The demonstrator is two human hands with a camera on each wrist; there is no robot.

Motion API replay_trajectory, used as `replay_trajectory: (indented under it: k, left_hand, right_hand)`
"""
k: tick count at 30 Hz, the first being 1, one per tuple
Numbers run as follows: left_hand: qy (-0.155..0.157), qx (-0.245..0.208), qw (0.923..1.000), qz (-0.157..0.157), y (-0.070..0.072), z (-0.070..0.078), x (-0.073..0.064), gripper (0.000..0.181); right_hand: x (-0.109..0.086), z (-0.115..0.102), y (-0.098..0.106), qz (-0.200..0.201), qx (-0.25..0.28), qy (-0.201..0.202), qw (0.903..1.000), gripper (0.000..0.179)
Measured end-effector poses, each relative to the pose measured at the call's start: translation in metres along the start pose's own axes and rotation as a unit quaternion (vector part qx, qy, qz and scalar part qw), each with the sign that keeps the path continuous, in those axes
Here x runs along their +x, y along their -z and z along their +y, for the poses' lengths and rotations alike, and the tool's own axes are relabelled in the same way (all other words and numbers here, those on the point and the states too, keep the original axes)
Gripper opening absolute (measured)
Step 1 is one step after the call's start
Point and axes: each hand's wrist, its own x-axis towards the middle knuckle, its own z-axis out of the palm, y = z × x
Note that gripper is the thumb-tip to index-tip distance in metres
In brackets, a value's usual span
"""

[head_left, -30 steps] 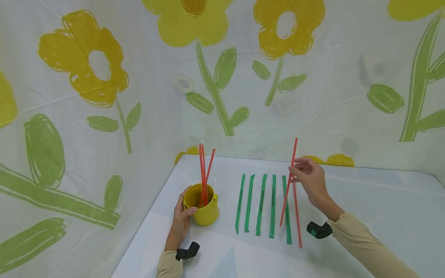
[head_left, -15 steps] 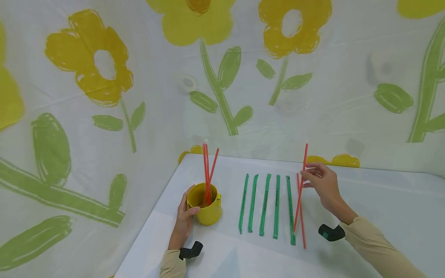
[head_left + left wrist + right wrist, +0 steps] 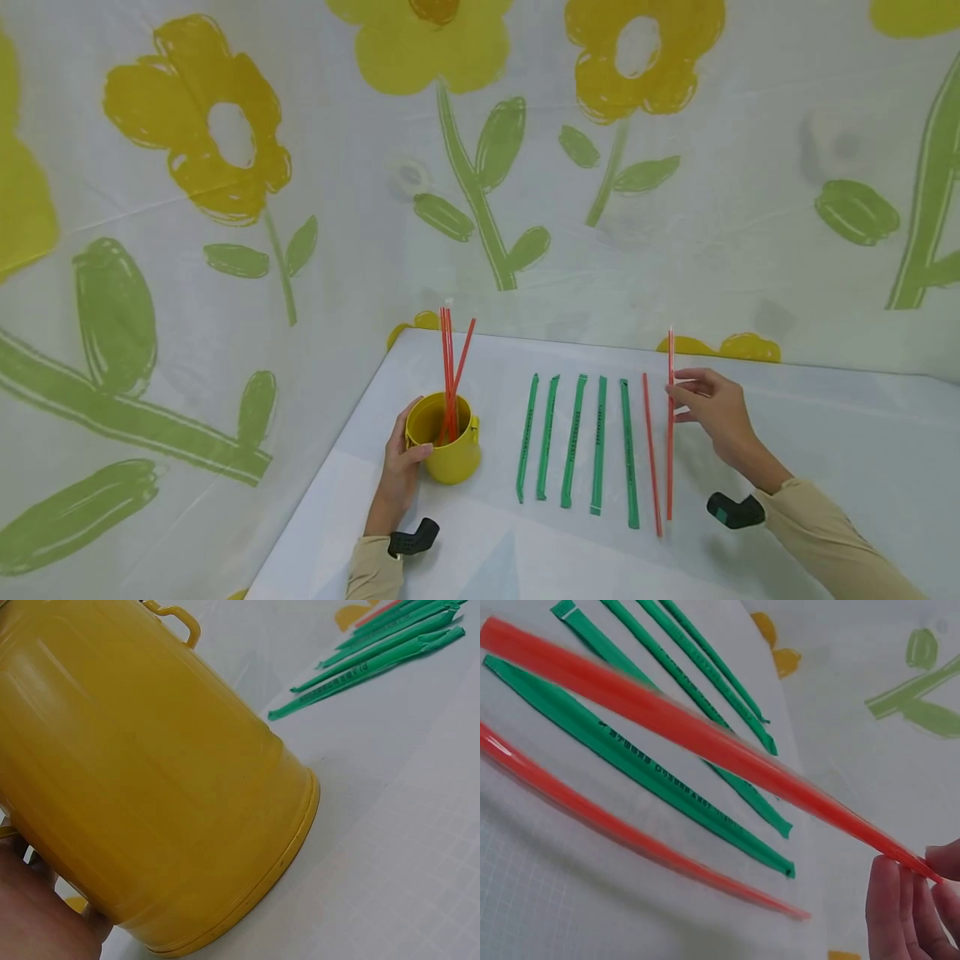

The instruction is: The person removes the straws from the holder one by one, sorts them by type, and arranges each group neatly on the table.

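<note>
My left hand (image 3: pixel 400 471) grips the side of a yellow metal bucket (image 3: pixel 455 462), its thumb near the rim. Several red straws (image 3: pixel 449 358) stand in the bucket, leaning apart at the top. My right hand (image 3: pixel 716 412) pinches another red straw (image 3: pixel 671 467) between thumb and fingers. In the right wrist view this held straw (image 3: pixel 705 735) crosses in front of the others. A second red straw (image 3: pixel 651 450) lies on the table just left of it. Further left, several green-wrapped straws (image 3: pixel 598 450) with dark print lie in a spaced row.
The white table (image 3: pixel 570 558) ends at the back against a hanging cloth (image 3: pixel 337 250) printed with yellow flowers. More cloth hangs along the left side. The bucket stands left of the green row. A black wrist camera (image 3: pixel 414 537) sits at the left cuff.
My right hand has carried its red straw rightward, from over the last green-wrapped straw to beyond the lying red one, and turned it nearly parallel. The left hand still holds the bucket.
</note>
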Motion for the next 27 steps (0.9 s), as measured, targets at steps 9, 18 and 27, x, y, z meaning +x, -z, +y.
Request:
replay_trajectory:
  k: [9,18,27]
  left_hand:
    - [0.001,-0.004,1.0,0.002,0.0,-0.002,-0.001,0.069]
    - [0.003,0.001,1.0,0.003,0.001,-0.005,0.0,0.069]
    - [0.009,-0.006,0.9999,0.005,0.0,0.0,0.0,0.069]
  right_hand:
    - [0.014,0.032,0.005,-0.023,-0.035,-0.041,0.9983,0.054]
    - [0.01,0.041,0.008,-0.05,-0.053,-0.069,0.995,0.054]
    - [0.016,0.062,0.003,-0.05,-0.097,-0.087,0.9902,0.052]
